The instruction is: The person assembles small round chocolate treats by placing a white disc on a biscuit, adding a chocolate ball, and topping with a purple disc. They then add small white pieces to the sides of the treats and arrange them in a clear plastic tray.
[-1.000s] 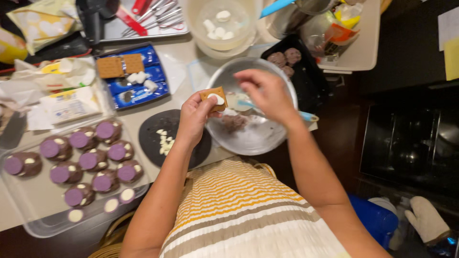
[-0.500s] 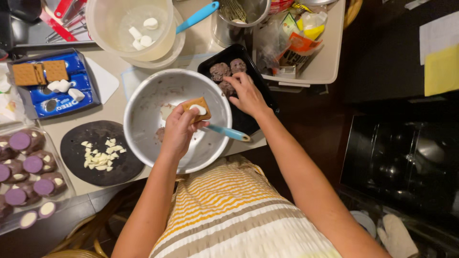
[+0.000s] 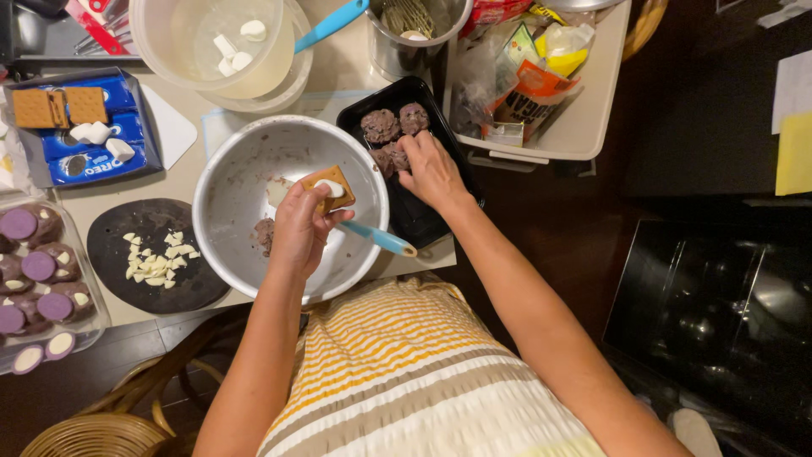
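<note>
My left hand (image 3: 298,227) holds a square brown cracker (image 3: 330,188) topped with a white marshmallow piece, over a large metal bowl (image 3: 233,190). The bowl holds a smear of dark paste and a blue-handled spatula (image 3: 379,239). My right hand (image 3: 431,167) reaches into a black tray (image 3: 423,216) to the right of the bowl, fingers on one of several dark round patties (image 3: 381,125). Whether it has gripped the patty I cannot tell.
A round black board (image 3: 110,254) with chopped white bits lies left of the bowl. A clear tray of purple-topped treats (image 3: 38,271) sits at far left. Behind are a blue cookie package (image 3: 85,148) with crackers and marshmallows, a plastic tub (image 3: 178,42), a metal pot (image 3: 397,46) and a white bin (image 3: 584,118) of packets.
My right hand has moved from above the bowl out to the black tray and onto the patties. My left hand keeps the cracker over the bowl. The view has shifted right.
</note>
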`<action>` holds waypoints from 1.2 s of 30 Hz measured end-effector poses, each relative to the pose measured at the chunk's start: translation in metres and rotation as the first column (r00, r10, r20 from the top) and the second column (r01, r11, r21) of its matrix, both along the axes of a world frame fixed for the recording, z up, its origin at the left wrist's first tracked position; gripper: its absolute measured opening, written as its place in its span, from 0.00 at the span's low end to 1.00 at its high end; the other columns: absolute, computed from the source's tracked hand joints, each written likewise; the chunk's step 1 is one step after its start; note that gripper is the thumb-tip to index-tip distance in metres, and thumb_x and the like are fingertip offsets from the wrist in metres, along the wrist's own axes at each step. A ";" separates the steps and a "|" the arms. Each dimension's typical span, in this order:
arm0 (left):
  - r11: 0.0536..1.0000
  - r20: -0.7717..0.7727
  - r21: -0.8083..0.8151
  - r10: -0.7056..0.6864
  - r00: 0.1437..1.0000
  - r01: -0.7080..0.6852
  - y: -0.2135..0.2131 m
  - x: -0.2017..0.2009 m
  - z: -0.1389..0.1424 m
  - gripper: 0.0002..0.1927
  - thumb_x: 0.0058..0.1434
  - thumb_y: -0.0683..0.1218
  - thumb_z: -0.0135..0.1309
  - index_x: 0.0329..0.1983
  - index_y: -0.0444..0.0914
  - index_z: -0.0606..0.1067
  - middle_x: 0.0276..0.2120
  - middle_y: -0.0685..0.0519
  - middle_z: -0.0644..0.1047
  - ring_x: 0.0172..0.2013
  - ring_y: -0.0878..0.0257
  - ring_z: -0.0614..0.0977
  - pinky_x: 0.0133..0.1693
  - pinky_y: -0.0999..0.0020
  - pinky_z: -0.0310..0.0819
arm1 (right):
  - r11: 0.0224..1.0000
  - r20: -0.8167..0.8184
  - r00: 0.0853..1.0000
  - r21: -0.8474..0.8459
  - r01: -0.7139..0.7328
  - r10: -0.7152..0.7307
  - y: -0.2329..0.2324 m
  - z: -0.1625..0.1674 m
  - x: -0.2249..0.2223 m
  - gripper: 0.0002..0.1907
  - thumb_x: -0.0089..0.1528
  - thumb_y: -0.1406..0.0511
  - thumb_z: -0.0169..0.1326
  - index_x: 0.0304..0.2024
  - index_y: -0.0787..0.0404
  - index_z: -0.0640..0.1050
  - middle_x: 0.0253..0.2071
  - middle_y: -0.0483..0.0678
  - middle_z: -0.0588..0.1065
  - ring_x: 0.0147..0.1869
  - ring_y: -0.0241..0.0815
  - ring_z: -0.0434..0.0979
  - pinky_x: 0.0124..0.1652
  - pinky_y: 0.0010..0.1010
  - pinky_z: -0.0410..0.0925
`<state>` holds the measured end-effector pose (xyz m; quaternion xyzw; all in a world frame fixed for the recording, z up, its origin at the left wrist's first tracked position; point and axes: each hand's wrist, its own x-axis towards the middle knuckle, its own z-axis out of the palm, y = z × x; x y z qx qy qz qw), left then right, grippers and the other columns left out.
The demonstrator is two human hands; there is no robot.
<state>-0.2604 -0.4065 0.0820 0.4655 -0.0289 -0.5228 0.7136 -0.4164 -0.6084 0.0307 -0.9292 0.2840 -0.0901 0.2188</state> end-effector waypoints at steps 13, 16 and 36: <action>1.000 0.050 -0.019 0.000 0.999 0.001 -0.009 -0.002 0.003 0.17 0.68 0.44 0.50 0.57 0.32 0.69 0.48 0.45 0.77 0.45 0.55 0.82 0.41 0.61 0.81 | 0.857 0.165 0.841 -0.131 -0.499 0.515 -0.028 0.005 0.018 0.35 0.43 0.64 0.71 0.53 0.58 0.76 0.55 0.50 0.76 0.67 0.51 0.70 0.64 0.45 0.59; 1.000 0.037 -0.015 0.010 0.999 -0.009 -0.004 -0.003 0.000 0.18 0.68 0.44 0.50 0.58 0.32 0.69 0.48 0.46 0.77 0.45 0.56 0.82 0.42 0.61 0.81 | 0.914 0.287 0.884 0.063 -0.400 0.368 -0.032 -0.002 -0.011 0.30 0.48 0.68 0.70 0.53 0.59 0.77 0.55 0.49 0.76 0.65 0.48 0.72 0.65 0.40 0.62; 0.997 0.047 -0.034 -0.072 0.996 0.073 -0.018 -0.011 -0.006 0.16 0.69 0.45 0.49 0.57 0.33 0.71 0.46 0.47 0.79 0.45 0.60 0.81 0.44 0.61 0.80 | 0.362 0.176 0.905 0.932 -0.027 -0.388 -0.008 0.013 -0.055 0.27 0.57 0.68 0.61 0.59 0.56 0.71 0.48 0.49 0.75 0.49 0.44 0.77 0.46 0.38 0.73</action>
